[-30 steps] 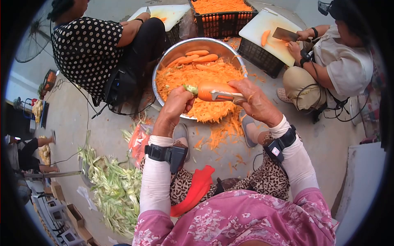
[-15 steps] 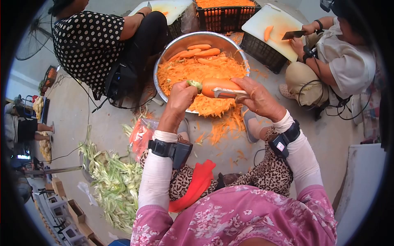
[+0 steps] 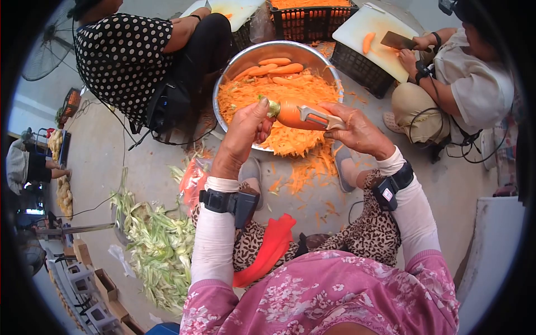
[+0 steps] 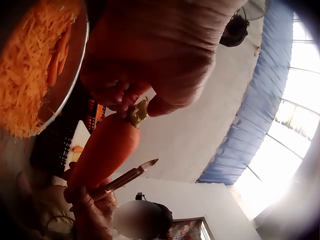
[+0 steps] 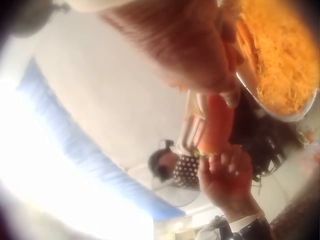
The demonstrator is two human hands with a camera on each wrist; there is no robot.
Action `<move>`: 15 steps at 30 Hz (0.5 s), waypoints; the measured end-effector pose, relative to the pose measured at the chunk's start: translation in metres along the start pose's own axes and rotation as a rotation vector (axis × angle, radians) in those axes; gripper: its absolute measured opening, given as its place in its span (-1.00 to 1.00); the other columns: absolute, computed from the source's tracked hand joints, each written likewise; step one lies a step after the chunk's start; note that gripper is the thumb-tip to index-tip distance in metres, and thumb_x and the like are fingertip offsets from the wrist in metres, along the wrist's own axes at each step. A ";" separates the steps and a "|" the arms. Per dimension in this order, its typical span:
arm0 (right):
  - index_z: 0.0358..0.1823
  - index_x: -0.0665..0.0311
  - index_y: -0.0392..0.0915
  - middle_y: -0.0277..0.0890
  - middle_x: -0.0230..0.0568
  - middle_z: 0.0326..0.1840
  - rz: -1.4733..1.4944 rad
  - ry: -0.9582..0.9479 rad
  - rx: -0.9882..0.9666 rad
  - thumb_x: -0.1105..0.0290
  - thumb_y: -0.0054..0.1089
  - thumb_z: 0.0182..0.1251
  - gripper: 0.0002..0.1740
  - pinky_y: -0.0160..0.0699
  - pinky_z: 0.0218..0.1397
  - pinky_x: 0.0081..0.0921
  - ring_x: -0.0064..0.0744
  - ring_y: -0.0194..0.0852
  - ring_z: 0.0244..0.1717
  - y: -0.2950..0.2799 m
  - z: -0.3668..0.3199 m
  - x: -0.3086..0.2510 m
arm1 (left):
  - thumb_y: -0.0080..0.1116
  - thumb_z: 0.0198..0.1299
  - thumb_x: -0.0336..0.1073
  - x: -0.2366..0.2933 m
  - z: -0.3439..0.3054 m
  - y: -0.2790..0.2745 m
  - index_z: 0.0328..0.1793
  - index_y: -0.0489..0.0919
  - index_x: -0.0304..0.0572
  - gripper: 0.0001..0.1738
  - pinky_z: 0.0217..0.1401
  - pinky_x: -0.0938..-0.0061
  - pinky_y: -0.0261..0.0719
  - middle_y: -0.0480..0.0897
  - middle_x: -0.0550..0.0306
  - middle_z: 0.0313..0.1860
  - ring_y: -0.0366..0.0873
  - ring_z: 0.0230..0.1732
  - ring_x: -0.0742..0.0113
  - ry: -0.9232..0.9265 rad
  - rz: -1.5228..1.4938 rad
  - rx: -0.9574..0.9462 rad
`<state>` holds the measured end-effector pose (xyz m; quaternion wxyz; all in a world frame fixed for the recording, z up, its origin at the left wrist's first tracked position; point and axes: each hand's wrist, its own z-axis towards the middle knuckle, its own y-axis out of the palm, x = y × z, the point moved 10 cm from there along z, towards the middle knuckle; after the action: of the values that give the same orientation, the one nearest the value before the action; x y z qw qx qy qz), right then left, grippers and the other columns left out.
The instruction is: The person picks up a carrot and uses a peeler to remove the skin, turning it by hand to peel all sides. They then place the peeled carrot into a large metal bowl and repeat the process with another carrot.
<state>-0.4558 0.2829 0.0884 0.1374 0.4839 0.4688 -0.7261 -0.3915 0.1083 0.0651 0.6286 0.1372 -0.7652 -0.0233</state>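
Carrot, head view: a thick orange carrot with a green stem stub (image 3: 290, 114) lay nearly level between two hands, above the near part of a wide round steel basin (image 3: 312, 56).
Left hand: the left hand (image 3: 243, 137) pinched the stub at the carrot's left end.
Right hand: the right hand (image 3: 357, 131) gripped a slim peeler with a pale handle (image 3: 318, 117) at the carrot's right end; some of its fingers were hidden.
Basin: it held heaped orange shreds (image 3: 240, 97), with whole orange carrots (image 3: 287, 68) toward the far side.
Husks: pale green husks (image 3: 159, 251) lay piled on the floor at near left, beside a clear plastic bag with red-orange contents (image 3: 192, 181).
Neighbours: at far left sat a person in a black polka-dot top (image 3: 123, 58); at far right, a person in a pale shirt (image 3: 474, 84) held a broad-bladed knife (image 3: 396, 40) over a white cutting board (image 3: 352, 28) on a black plastic crate (image 3: 357, 70).
Stub, left wrist view: thumb and fingers met around it; the peeler's tip stood just beside the carrot, apart from its skin.
Peeler, right wrist view: it ran alongside the carrot, the right hand close above, blurred; how each finger lay could not be told.
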 end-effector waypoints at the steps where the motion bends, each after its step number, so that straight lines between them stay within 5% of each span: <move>1: 0.28 0.26 0.35 0.45 -0.13 0.17 0.001 -0.001 0.000 0.58 0.32 0.05 -0.32 0.37 0.22 -0.44 -0.30 0.41 0.15 0.000 0.000 0.000 | 0.12 0.29 -0.05 0.002 0.000 0.002 -0.30 0.51 -0.16 -0.68 -0.63 0.76 0.10 0.37 0.44 -0.59 0.21 -0.63 0.72 0.007 0.031 -0.003; 13: 0.29 0.30 0.33 0.43 -0.39 0.11 0.402 0.069 -0.111 0.56 0.27 0.15 -0.38 0.30 0.23 -0.60 -0.58 0.35 0.11 0.012 -0.003 0.001 | 0.10 0.34 -0.22 0.023 0.000 0.012 -0.32 0.47 -0.17 -0.78 -0.62 0.74 0.09 0.35 0.38 -0.62 0.16 -0.65 0.66 0.175 0.028 -0.075; 15: 0.29 0.31 0.33 0.42 -0.38 0.11 0.447 0.040 -0.143 0.41 0.29 0.19 -0.39 0.29 0.23 -0.58 -0.58 0.33 0.10 0.015 -0.003 0.004 | 0.13 0.31 -0.21 0.025 -0.002 0.014 -0.35 0.47 -0.15 -0.77 -0.62 0.74 0.07 0.34 0.41 -0.62 0.16 -0.65 0.68 0.187 0.001 -0.084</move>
<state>-0.4461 0.2788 0.0768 0.3195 0.5790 0.4026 -0.6330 -0.3968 0.1160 0.0920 0.7025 0.1118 -0.7016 -0.0420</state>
